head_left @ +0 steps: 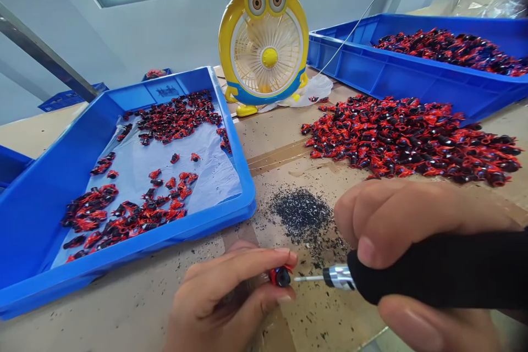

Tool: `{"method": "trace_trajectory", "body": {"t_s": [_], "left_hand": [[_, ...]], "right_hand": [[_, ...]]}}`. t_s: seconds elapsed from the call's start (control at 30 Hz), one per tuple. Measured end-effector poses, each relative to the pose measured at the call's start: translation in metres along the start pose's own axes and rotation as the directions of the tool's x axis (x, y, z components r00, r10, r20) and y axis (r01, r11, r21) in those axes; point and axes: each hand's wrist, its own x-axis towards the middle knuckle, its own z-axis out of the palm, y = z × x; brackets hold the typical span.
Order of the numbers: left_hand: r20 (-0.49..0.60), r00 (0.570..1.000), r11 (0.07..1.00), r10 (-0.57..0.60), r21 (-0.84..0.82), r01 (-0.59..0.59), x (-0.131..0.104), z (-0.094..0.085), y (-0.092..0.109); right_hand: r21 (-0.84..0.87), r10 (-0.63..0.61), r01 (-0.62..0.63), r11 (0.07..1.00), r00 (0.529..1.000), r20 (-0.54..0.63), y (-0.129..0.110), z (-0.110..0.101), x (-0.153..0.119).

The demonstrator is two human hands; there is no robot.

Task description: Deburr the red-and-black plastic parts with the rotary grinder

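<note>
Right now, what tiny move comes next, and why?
Probably the right hand should ease the thin silver tip of the black-handled tool toward the small red-and-black piece: the left hand pinches it, and the tip points at it across a slight gap.

The tool grip (445, 270) looks matt, its metal collar (341, 276) shiny.

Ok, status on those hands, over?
Left hand pinching red-and-black part. Right hand gripping black tool, bit pointed at part. Nothing visible between them.

Dark marking (167, 91), blue tray (131, 99), no readable text
</note>
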Motion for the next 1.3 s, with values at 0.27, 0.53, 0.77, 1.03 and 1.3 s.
{"method": "trace_trajectory", "body": {"t_s": [0.27,0.53,0.77,1.03,1.3], "left_hand": [[0.013,0.997,0.997,0.076,0.025,-0.077,0.005,0.000,0.005],[0.049,0.984,0.984,0.170,0.048,-0.172,0.005,0.000,-0.001],[0.051,0.978,0.961,0.202,0.181,-0.208,0.000,0.001,-0.002],[0.022,0.981,0.961,0.192,0.197,-0.193,-0.002,0.002,0.002],[0.007,0.990,0.984,0.139,0.115,-0.139,0.004,0.004,0.007]], "right_hand": [[0.015,0.070,-0.069,0.997,0.996,-0.054,-0.004,0.012,0.000],[0.163,-0.137,0.124,0.979,0.988,0.069,0.015,0.010,-0.001],[0.203,-0.215,0.177,0.963,0.960,0.181,0.023,0.003,-0.004],[0.199,-0.206,0.164,0.966,0.954,0.216,0.023,0.001,-0.002],[0.221,-0.231,0.183,0.958,0.949,0.213,0.025,0.000,-0.003]]}}
